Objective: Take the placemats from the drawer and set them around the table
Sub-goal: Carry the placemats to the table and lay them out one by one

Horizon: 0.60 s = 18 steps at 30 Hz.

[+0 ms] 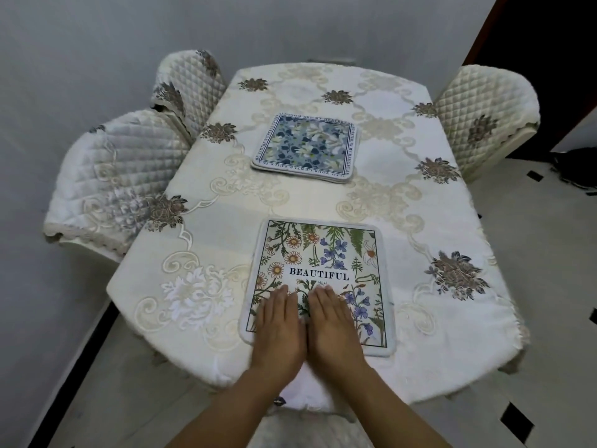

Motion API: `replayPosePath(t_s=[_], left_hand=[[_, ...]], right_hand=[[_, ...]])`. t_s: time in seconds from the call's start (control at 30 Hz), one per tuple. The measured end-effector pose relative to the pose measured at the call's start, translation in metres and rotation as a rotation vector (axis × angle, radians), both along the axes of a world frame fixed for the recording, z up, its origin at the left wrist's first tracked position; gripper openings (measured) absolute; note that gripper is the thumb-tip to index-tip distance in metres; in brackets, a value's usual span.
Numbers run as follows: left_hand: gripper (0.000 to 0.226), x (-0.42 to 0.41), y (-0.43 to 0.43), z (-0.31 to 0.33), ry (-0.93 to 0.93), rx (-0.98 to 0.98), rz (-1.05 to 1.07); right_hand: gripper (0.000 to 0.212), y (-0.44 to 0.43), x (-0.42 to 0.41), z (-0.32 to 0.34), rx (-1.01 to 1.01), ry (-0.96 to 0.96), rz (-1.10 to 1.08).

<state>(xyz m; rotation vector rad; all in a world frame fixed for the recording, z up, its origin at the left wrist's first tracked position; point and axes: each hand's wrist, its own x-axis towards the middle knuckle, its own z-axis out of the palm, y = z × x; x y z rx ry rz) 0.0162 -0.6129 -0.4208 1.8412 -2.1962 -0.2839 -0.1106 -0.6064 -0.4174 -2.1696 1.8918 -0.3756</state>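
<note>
- Three quilted cream chairs ring the table with its cream embroidered tablecloth [200, 286]: two on your left, [113, 179] nearer you and [187, 82] further back, and one on your right [484, 121]. Those look like the places yet to be set.
- Your left hand [279, 331] lies flat, fingers straight, palm down on the lower part of the square wildflower placemat printed "BEAUTIFUL" [323, 253]. It grips nothing.
- Your right hand [334, 328] lies the same way just beside it, flat and unclenched, on the same mat. This mat sits squarely at the near edge, so this place appears done.
- Straight ahead of both hands, at the table's middle, lies the small stack of blue floral square placemats [305, 147], well apart from your fingers.
- The stack sits on your midline, turned slightly, so neither hand is clearly nearer; you will likely need to lean forward to reach it.
</note>
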Motion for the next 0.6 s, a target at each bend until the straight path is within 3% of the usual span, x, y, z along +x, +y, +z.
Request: replayPosePath(t_s=[0.17, 0.4, 0.6], left_hand=[[0.060, 0.019, 0.004, -0.009, -0.070, 0.002, -0.062], [0.060, 0.048, 0.001, -0.013, -0.051, 0.064, 0.012], [0.072, 0.048, -0.011, -0.010, -0.069, 0.109, -0.020]], right_hand=[[0.060, 0.007, -0.032, -0.010, 0.008, 0.111, 0.013], [0.062, 0.024, -0.099, -0.011, 0.125, 0.073, -0.158], [0.066, 0.019, -0.093, -0.003, 0.158, 0.096, -0.180]])
